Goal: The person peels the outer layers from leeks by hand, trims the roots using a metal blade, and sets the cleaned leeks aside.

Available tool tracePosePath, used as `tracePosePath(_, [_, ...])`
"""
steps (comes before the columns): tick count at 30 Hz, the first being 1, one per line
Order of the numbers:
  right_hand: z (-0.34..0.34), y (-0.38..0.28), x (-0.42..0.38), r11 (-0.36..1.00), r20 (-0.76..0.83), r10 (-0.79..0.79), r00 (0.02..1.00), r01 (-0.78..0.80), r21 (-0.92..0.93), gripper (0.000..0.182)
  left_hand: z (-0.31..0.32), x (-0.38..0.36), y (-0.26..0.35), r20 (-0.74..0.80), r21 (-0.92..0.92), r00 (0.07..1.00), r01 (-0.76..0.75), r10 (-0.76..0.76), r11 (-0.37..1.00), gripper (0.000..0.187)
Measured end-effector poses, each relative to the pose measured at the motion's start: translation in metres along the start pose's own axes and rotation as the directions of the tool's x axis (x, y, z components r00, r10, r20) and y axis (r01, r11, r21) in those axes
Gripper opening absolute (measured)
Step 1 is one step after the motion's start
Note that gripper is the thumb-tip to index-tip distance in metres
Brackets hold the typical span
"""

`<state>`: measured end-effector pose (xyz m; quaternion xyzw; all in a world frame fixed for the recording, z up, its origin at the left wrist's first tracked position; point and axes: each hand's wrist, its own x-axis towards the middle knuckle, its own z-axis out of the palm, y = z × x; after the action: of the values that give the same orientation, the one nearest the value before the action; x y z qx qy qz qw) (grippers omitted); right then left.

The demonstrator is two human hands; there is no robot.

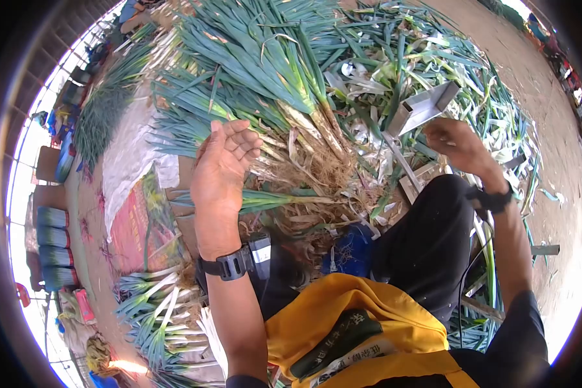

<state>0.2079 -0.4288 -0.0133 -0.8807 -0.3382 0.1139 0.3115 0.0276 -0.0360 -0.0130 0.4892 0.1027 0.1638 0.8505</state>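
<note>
Palm up, my left hand [226, 152] is raised over the leek pile, its fingers apart and slightly curled, holding nothing. Unpeeled leeks [258, 58] with brown roots [323, 152] lie just beyond it. My right hand [452, 142] hovers beside a metal bracket [423, 111] on a stand; its fingers are curled, and whether they hold anything is too blurred to tell. One leek [284, 200] lies crosswise near my left wrist, its roots toward the middle.
Stripped leaves [491, 116] are heaped at the right. Cleaned white leeks [168, 310] lie in a row at the lower left, near a pale sheet [126, 142]. Bundled leeks [53, 239] stand at the far left. Below the roots is a blue object [352, 249].
</note>
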Motion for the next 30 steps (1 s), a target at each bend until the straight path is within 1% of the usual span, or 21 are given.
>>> tracePosePath(1, [0.018, -0.012, 0.024, 0.992, 0.047, -0.116, 0.992, 0.118, -0.044, 0.021, -0.001, 0.000, 0.001, -0.007, -0.001, 1.000, -0.007, 0.007, 1.000, 0.045])
tracePosePath(2, [0.039, -0.007, 0.051, 0.988, 0.167, -0.153, 0.974, 0.152, 0.016, 0.022, -0.001, 0.000, 0.002, -0.026, 0.016, 1.000, -0.010, 0.010, 1.000, 0.045])
tracePosePath(3, [0.064, -0.003, 0.074, 0.985, 0.217, -0.168, 0.961, 0.156, 0.072, 0.018, -0.002, 0.001, 0.004, -0.045, 0.033, 0.999, -0.012, 0.014, 0.999, 0.044])
tracePosePath(4, [0.086, -0.011, 0.098, 0.995, 0.315, -0.077, 0.946, 0.093, -0.034, 0.017, -0.002, 0.000, 0.006, -0.054, 0.030, 0.998, -0.019, 0.020, 0.999, 0.044])
tracePosePath(5, [0.108, -0.010, 0.114, 0.994, 0.323, -0.095, 0.942, 0.105, -0.016, 0.022, -0.001, 0.000, 0.009, -0.069, 0.033, 0.997, -0.020, 0.022, 0.999, 0.044])
tracePosePath(6, [0.132, -0.006, 0.129, 1.000, 0.342, -0.015, 0.940, 0.013, 0.009, 0.026, -0.002, -0.001, 0.012, -0.085, 0.037, 0.996, -0.020, 0.024, 0.999, 0.044])
tracePosePath(7, [0.156, 0.003, 0.141, 1.000, 0.350, -0.023, 0.937, 0.021, 0.008, 0.026, -0.005, -0.002, 0.016, -0.095, 0.035, 0.995, -0.025, 0.028, 0.999, 0.044])
tracePosePath(9, [0.202, 0.019, 0.161, 0.995, 0.318, 0.055, 0.946, -0.080, 0.067, 0.025, -0.011, -0.003, 0.023, -0.113, 0.026, 0.993, -0.021, 0.024, 0.999, 0.042])
tracePosePath(10, [0.218, 0.022, 0.165, 0.995, 0.328, 0.048, 0.943, -0.073, 0.064, 0.025, -0.013, -0.004, 0.027, -0.125, 0.023, 0.992, -0.025, 0.027, 0.999, 0.042])
tracePosePath(12, [0.247, 0.029, 0.171, 0.975, 0.264, 0.176, 0.948, -0.205, 0.084, 0.024, -0.013, -0.006, 0.031, -0.246, 0.008, 0.967, -0.070, 0.069, 0.998, 0.041])
tracePosePath(15, [0.284, 0.049, 0.192, 0.959, 0.317, 0.247, 0.916, -0.277, 0.054, 0.024, -0.013, -0.005, 0.033, -0.291, 0.024, 0.954, -0.064, 0.068, 0.998, 0.042])
tracePosePath(16, [0.308, 0.075, 0.203, 0.976, 0.281, 0.202, 0.938, -0.218, 0.026, 0.024, -0.012, -0.004, 0.033, -0.300, 0.023, 0.952, -0.060, 0.064, 0.998, 0.042])
tracePosePath(17, [0.314, 0.077, 0.209, 0.975, 0.290, 0.203, 0.935, -0.220, 0.026, 0.024, -0.011, -0.003, 0.033, -0.293, 0.036, 0.951, -0.086, 0.093, 0.996, 0.041])
tracePosePath(19, [0.328, 0.083, 0.220, 0.948, 0.192, 0.266, 0.945, -0.292, 0.125, 0.031, -0.015, 0.000, 0.033, -0.294, 0.051, 0.948, -0.107, 0.118, 0.993, 0.041])
tracePosePath(21, [0.341, 0.090, 0.235, 0.956, 0.175, 0.262, 0.949, -0.280, 0.089, 0.032, -0.023, 0.001, 0.033, -0.289, 0.064, 0.946, -0.133, 0.146, 0.989, 0.040])
tracePosePath(23, [0.349, 0.087, 0.247, 0.951, 0.156, 0.242, 0.958, -0.266, 0.155, 0.032, -0.027, 0.001, 0.035, -0.336, 0.059, 0.931, -0.129, 0.141, 0.990, 0.040])
tracePosePath(24, [0.353, 0.085, 0.252, 0.947, 0.199, 0.283, 0.938, -0.306, 0.096, 0.033, -0.030, 0.002, 0.035, -0.367, 0.051, 0.918, -0.139, 0.148, 0.989, 0.040])
tracePosePath(25, [0.352, 0.073, 0.253, 0.946, 0.210, 0.283, 0.936, -0.309, 0.099, 0.033, -0.033, 0.002, 0.035, -0.375, 0.055, 0.916, -0.132, 0.143, 0.990, 0.040])
tracePosePath(27, [0.353, 0.055, 0.253, 0.958, 0.363, 0.250, 0.898, -0.284, 0.042, 0.032, -0.039, 0.002, 0.034, -0.325, 0.023, 0.926, -0.196, 0.193, 0.980, 0.041])
tracePosePath(28, [0.363, 0.052, 0.253, 0.981, 0.357, 0.184, 0.916, -0.193, -0.013, 0.028, -0.040, 0.002, 0.035, -0.326, 0.025, 0.926, -0.191, 0.189, 0.981, 0.041])
tracePosePath(30, [0.378, 0.045, 0.248, 0.973, 0.407, 0.199, 0.892, -0.229, 0.024, 0.026, -0.043, 0.001, 0.038, -0.214, -0.104, 0.939, -0.295, 0.269, 0.950, 0.040])
